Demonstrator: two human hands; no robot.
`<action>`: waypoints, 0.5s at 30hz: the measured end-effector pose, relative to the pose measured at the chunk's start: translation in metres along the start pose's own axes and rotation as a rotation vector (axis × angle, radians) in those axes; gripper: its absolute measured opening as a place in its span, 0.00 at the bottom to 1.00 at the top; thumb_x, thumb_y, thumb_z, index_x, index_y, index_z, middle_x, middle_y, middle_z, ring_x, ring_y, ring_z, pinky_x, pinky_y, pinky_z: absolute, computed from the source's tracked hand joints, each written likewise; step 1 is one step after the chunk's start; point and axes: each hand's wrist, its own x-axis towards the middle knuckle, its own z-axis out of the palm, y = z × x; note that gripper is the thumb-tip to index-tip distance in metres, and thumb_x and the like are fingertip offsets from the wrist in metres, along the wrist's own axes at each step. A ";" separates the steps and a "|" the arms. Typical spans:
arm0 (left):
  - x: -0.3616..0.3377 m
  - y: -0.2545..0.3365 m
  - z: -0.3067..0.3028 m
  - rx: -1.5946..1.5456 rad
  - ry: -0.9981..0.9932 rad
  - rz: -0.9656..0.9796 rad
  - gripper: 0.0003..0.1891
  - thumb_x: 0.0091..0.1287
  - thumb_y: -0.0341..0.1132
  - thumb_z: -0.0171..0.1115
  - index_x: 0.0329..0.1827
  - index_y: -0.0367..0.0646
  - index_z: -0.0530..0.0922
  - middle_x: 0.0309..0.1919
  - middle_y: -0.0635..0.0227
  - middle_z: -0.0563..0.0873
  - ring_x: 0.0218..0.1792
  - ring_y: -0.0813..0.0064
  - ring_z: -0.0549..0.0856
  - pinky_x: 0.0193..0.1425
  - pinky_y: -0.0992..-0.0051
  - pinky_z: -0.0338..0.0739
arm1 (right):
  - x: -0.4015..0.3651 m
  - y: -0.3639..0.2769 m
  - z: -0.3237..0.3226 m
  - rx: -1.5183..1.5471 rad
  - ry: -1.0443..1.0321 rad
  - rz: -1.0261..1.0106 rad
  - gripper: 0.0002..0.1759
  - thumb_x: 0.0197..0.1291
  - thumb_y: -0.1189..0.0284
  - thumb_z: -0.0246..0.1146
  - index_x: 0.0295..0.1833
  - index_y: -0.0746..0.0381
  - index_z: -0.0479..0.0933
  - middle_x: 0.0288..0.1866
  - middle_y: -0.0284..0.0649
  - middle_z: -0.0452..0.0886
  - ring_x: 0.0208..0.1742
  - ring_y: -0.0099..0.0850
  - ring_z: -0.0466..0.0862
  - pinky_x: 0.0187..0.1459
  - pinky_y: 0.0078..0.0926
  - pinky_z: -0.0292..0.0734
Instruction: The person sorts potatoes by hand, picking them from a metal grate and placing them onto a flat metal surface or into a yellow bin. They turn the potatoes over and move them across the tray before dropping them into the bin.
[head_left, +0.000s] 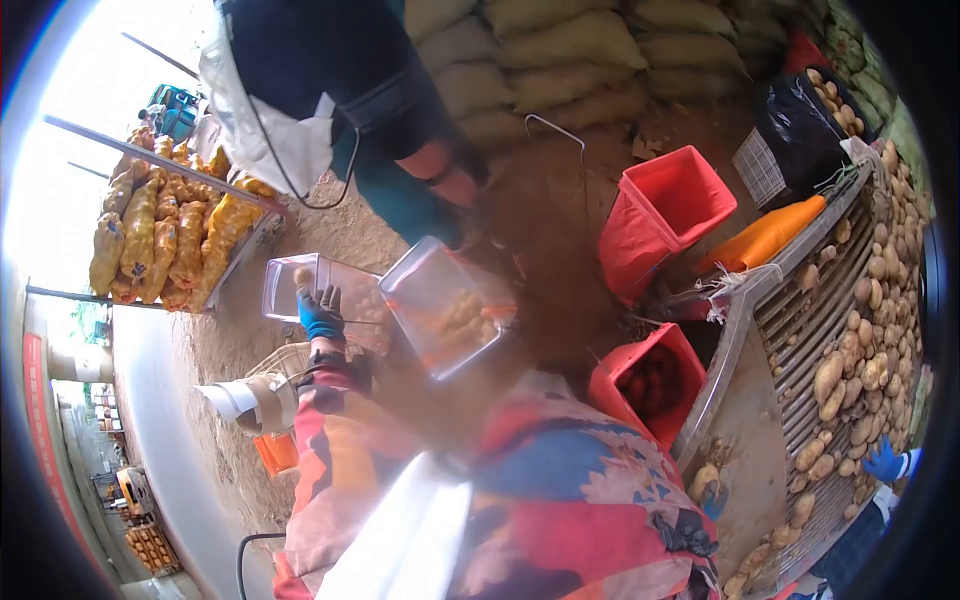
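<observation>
My left hand [320, 314], in a blue and grey glove, is stretched out with fingers spread over a clear plastic bin [292, 262]. A potato [303, 276] is just beyond its fingertips, apparently out of the grip. Beside it stands a second clear bin [405, 275], tilted, with potatoes [465, 320] inside. On the other side, my right hand [714, 503] shows only partly past the patterned sleeve, at the near edge of the slatted sorting table [790, 375]. Its blue-gloved fingers appear closed around a potato [704, 480].
Two red bins [665, 210] [655, 385] stand left of the table, the lower holding potatoes. A co-worker [400, 110] leans over the clear bins. Another person's blue glove [885, 460] reaches among the table's potatoes [860, 370]. Filled sacks [570, 50] are stacked behind; bagged potatoes [165, 225] stand left.
</observation>
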 end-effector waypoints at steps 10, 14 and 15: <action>-0.216 -0.109 0.080 0.728 -0.891 -0.294 0.17 0.69 0.40 0.58 0.57 0.39 0.76 0.34 0.63 0.84 0.24 0.74 0.82 0.25 0.77 0.77 | -0.021 0.035 0.014 -0.158 0.181 -0.033 0.36 0.58 0.56 0.69 0.62 0.71 0.68 0.58 0.49 0.75 0.58 0.37 0.75 0.60 0.34 0.71; -0.327 -0.135 0.142 0.710 -1.541 -0.265 0.13 0.71 0.32 0.55 0.56 0.39 0.77 0.35 0.67 0.84 0.26 0.81 0.81 0.26 0.82 0.76 | -0.038 -0.055 0.004 0.823 0.241 0.295 0.18 0.62 0.58 0.65 0.50 0.59 0.77 0.42 0.32 0.80 0.41 0.22 0.79 0.38 0.22 0.76; -0.354 -0.133 0.158 0.858 -1.659 -0.068 0.13 0.71 0.31 0.54 0.56 0.38 0.77 0.34 0.69 0.83 0.28 0.83 0.80 0.29 0.83 0.76 | -0.036 -0.066 0.000 0.959 0.251 0.322 0.20 0.64 0.53 0.61 0.49 0.57 0.78 0.39 0.32 0.82 0.37 0.23 0.81 0.33 0.24 0.77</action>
